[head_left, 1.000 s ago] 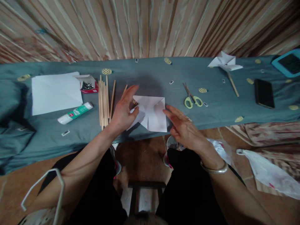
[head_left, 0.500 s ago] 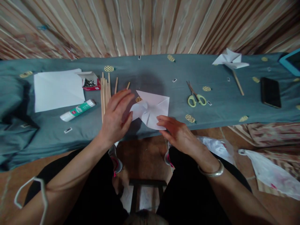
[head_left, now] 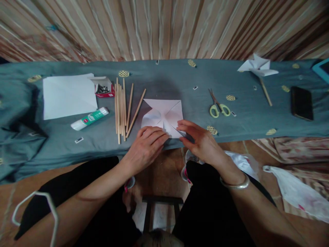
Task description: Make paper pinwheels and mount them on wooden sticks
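Note:
A square white paper sheet point(head_left: 171, 111), cut inward from its corners, lies near the table's front edge. Its left part bulges up in a curl; the rest looks mostly flat. Across the near edge of the sheet rests my left hand point(head_left: 149, 145), fingers extended side by side, its thumb hidden. My right hand point(head_left: 202, 140) touches the sheet's lower right side with its fingertips, thumb and fingers apart. Left of the sheet lie several thin wooden sticks point(head_left: 120, 109). Green-handled scissors point(head_left: 215, 104) lie to the right with their blades slightly apart.
Far left are a stack of white paper point(head_left: 68, 96), a red box of metal pins point(head_left: 105, 89) and a glue stick point(head_left: 89, 119). At right lie a paper pinwheel on a stick point(head_left: 259, 67), a black phone point(head_left: 302, 103) and a blue-edged device point(head_left: 321, 72).
My left hand has come down and right, from the sheet's left side to its near edge. The lower right part of the paper now lies flatter. My right fingers have loosened.

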A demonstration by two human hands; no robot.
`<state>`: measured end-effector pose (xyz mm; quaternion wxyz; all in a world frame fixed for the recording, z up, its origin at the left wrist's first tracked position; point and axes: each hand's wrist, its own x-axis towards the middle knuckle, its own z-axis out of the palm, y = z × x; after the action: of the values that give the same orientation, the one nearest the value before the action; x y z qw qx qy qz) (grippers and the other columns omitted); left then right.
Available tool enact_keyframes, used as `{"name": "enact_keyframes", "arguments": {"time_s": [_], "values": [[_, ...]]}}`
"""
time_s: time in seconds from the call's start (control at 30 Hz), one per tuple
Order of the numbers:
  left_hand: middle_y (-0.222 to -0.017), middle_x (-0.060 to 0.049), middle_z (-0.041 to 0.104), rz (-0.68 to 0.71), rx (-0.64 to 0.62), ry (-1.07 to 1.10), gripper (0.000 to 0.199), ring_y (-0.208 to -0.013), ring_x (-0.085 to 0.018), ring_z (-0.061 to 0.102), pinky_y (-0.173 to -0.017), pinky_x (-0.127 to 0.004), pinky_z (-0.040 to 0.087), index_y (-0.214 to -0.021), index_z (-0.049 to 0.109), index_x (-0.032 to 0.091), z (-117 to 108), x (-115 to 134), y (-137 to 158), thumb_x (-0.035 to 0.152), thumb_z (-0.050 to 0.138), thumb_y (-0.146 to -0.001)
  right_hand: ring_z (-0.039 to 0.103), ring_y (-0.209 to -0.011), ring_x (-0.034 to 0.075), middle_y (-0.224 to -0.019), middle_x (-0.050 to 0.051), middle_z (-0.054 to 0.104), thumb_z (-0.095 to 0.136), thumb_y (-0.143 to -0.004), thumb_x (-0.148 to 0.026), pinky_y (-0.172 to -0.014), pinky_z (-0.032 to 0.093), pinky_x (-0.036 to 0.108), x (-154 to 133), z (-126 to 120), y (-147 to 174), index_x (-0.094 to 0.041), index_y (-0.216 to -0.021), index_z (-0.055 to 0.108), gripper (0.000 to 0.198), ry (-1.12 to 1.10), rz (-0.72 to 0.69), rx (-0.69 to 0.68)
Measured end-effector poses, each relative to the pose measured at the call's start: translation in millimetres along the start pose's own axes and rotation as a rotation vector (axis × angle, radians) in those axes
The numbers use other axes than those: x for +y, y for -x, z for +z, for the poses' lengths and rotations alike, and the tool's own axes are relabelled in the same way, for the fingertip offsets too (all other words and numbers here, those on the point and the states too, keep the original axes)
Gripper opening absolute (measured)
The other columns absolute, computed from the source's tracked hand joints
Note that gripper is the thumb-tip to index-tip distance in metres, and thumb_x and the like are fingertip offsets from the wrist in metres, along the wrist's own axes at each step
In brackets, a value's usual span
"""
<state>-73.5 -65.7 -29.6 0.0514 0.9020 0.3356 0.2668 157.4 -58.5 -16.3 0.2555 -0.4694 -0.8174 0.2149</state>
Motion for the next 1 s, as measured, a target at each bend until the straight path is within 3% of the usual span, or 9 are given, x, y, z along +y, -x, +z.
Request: {"name": "enact_keyframes", "arguments": {"time_s": [0.13, 0.43, 0.7, 0.87, 1.0], "values": [[-0.114, -0.011, 0.069, 0.015, 0.022, -0.016, 0.026, -0.113, -0.025, 0.058, -0.091, -0.041, 0.047, -0.118, 0.059, 0.013, 1.0, -2.8, -6.4, 0.014, 0.054, -0.092, 0.065, -0.115, 0.021, -0.122, 0.012, 0.068, 0.054, -0.087, -0.013, -0.101, 0.051, 0.041, -5.6, -1.6, -0.2, -0.018, -0.109, 0.065, 0.025, -0.094, 0.043, 0.066], [-0.122, -0.007, 0.067, 0.036, 0.010, -0.037, 0.020, -0.122, -0.024, 0.054, -0.105, -0.048, 0.040, -0.109, 0.065, 0.021, 13.1, -9.6, -22.2, 0.016, 0.052, -0.094, 0.066, -0.112, 0.022, -0.115, 0.011, 0.071, 0.046, -0.088, -0.013, -0.099, 0.052, 0.042, -1.3, -6.6, 14.0, -0.019, -0.107, 0.066, 0.027, -0.056, 0.083, 0.124], [-0.139, -0.005, 0.057, -0.063, 0.030, -0.067, 0.035, -0.136, -0.025, 0.043, -0.115, -0.056, 0.028, -0.119, 0.060, 0.028, 12.3, -35.6, -31.4, 0.009, 0.050, -0.090, 0.059, -0.123, 0.024, -0.133, 0.013, 0.061, 0.052, -0.090, -0.018, -0.102, 0.051, 0.046, -22.1, 1.5, 22.5, -0.021, -0.124, 0.057, 0.035, -0.022, -0.018, 0.032], [-0.140, -0.008, 0.056, -0.053, 0.025, -0.050, 0.052, -0.135, -0.026, 0.045, -0.114, -0.054, 0.031, -0.129, 0.053, 0.026, 9.4, -23.8, -20.1, 0.001, 0.050, -0.084, 0.051, -0.129, 0.031, -0.139, 0.017, 0.055, 0.060, -0.088, -0.026, -0.105, 0.046, 0.054, -4.0, -2.5, 22.4, -0.017, -0.130, 0.053, 0.043, 0.151, -0.054, 0.028], [-0.131, -0.009, 0.062, -0.009, -0.046, 0.012, 0.051, -0.128, -0.024, 0.051, -0.114, -0.054, 0.032, -0.132, 0.053, 0.023, 11.5, -8.3, -11.0, 0.003, 0.049, -0.085, 0.054, -0.124, 0.029, -0.135, 0.013, 0.059, 0.055, -0.092, -0.024, -0.103, 0.048, 0.053, 2.5, 0.3, 17.9, -0.020, -0.118, 0.062, 0.028, 0.139, -0.050, 0.034]]}}
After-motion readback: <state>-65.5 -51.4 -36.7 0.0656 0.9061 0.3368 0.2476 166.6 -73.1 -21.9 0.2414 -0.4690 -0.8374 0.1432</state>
